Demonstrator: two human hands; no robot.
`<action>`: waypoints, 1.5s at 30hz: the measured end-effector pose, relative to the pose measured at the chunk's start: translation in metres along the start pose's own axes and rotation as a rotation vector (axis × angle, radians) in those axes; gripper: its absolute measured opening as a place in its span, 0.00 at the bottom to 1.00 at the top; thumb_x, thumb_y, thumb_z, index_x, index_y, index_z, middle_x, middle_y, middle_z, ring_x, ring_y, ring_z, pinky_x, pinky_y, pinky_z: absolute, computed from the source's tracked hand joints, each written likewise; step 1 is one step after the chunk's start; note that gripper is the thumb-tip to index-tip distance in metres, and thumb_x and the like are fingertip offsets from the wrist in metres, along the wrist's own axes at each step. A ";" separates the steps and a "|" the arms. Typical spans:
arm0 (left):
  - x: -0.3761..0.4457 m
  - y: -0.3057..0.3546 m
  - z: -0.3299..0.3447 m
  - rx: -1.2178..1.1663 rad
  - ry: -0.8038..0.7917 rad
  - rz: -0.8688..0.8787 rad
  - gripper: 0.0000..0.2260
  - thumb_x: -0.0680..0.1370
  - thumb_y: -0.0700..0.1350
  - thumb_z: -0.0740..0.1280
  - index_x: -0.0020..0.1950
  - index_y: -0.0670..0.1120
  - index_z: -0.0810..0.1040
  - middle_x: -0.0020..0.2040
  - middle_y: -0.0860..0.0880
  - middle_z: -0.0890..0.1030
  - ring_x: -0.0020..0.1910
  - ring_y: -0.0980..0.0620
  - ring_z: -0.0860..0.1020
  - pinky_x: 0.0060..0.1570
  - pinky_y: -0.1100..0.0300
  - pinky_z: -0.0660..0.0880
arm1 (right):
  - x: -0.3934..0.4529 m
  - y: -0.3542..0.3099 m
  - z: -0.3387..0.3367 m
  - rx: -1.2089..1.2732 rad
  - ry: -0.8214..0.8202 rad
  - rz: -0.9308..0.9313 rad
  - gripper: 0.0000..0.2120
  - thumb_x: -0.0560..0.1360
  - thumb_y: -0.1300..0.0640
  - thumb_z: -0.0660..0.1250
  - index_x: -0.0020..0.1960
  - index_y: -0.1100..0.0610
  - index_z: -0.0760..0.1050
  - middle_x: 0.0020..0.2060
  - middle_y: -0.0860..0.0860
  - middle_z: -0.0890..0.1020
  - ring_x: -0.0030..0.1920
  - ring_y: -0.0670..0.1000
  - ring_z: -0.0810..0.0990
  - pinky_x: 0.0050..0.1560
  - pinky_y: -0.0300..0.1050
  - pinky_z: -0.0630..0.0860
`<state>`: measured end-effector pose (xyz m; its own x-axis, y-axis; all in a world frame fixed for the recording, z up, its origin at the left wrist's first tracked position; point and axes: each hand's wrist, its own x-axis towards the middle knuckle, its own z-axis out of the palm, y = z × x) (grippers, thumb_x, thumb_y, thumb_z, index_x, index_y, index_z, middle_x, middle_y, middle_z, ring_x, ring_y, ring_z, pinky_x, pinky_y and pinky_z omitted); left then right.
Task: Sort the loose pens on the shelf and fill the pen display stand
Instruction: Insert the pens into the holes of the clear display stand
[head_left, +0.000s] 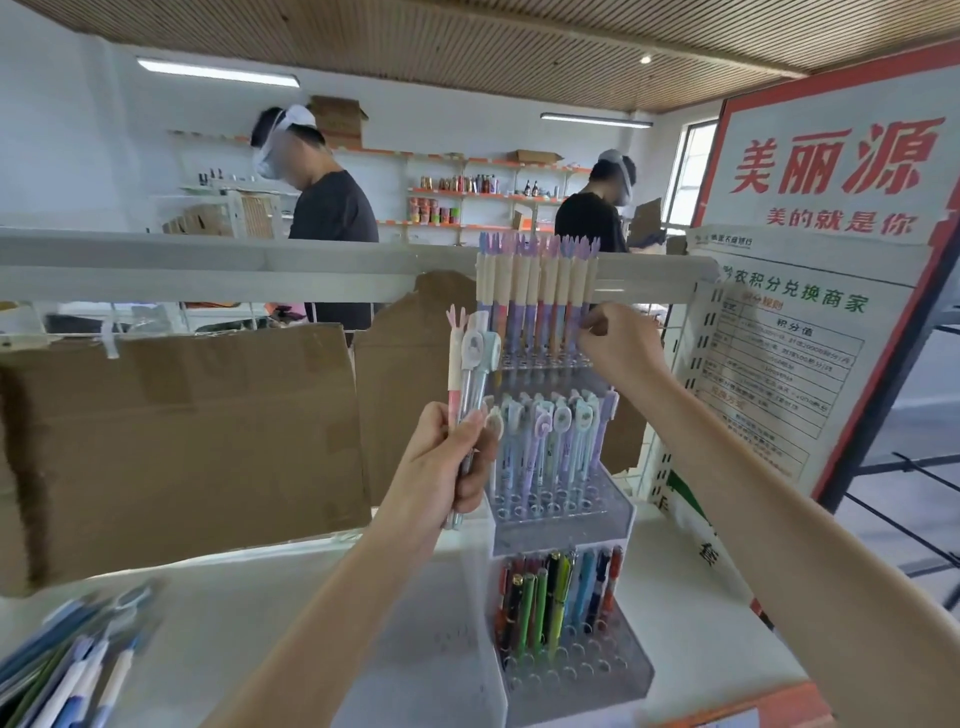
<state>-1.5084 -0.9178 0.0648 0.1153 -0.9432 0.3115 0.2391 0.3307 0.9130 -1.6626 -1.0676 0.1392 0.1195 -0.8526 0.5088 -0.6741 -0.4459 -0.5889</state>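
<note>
At the far left, loose pens (67, 670) lie in a blurred heap on the shelf (322, 613), long axes slanting up to the right, unsorted. Next, the left hand (441, 467) grips a small bundle (467, 374) of pens, fingers curled round the barrels; these stand nearly upright, caps up and tips down, just left of the stand (566, 525). The risk here, as I judge it, is a slack grip: several thin barrels in one fist can slide past each other and drop to the shelf. The stand holds three tiers of pens, all upright, caps up, tips in the holes: the top row (540, 301) tall and close-packed, the middle row (550, 441) with empty holes in front, the bottom row (561, 597) likewise. The right hand (618, 343) reaches the right end of the top row, fingers curled and narrow at a pen there; whether they pinch it I cannot tell. Nudging that crowded row sideways could tip neighbours or rock the stand. A pen dropped into the wrong tier would also spoil the sorting.
</note>
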 end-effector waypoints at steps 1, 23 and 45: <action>-0.001 -0.002 0.000 -0.019 -0.002 0.005 0.08 0.81 0.44 0.58 0.43 0.44 0.63 0.33 0.49 0.75 0.23 0.55 0.61 0.21 0.65 0.60 | -0.014 -0.002 -0.001 0.093 0.006 -0.027 0.04 0.77 0.60 0.64 0.46 0.58 0.78 0.42 0.51 0.81 0.37 0.44 0.77 0.35 0.33 0.72; -0.023 -0.047 0.015 0.159 0.035 -0.039 0.08 0.81 0.45 0.58 0.47 0.43 0.74 0.27 0.52 0.71 0.22 0.56 0.62 0.21 0.67 0.60 | -0.085 0.053 -0.009 0.153 0.128 -0.007 0.07 0.77 0.54 0.63 0.45 0.58 0.74 0.34 0.47 0.80 0.37 0.49 0.83 0.43 0.47 0.81; -0.026 -0.049 0.012 0.100 -0.044 -0.020 0.09 0.80 0.45 0.58 0.48 0.41 0.74 0.26 0.53 0.70 0.21 0.57 0.59 0.21 0.64 0.55 | -0.082 0.097 0.023 -0.138 -0.097 -0.017 0.08 0.76 0.51 0.66 0.39 0.53 0.74 0.29 0.43 0.73 0.32 0.46 0.72 0.31 0.34 0.63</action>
<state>-1.5344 -0.9097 0.0151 0.0689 -0.9508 0.3020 0.1437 0.3091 0.9401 -1.7206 -1.0472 0.0258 0.1973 -0.8704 0.4511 -0.7642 -0.4248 -0.4854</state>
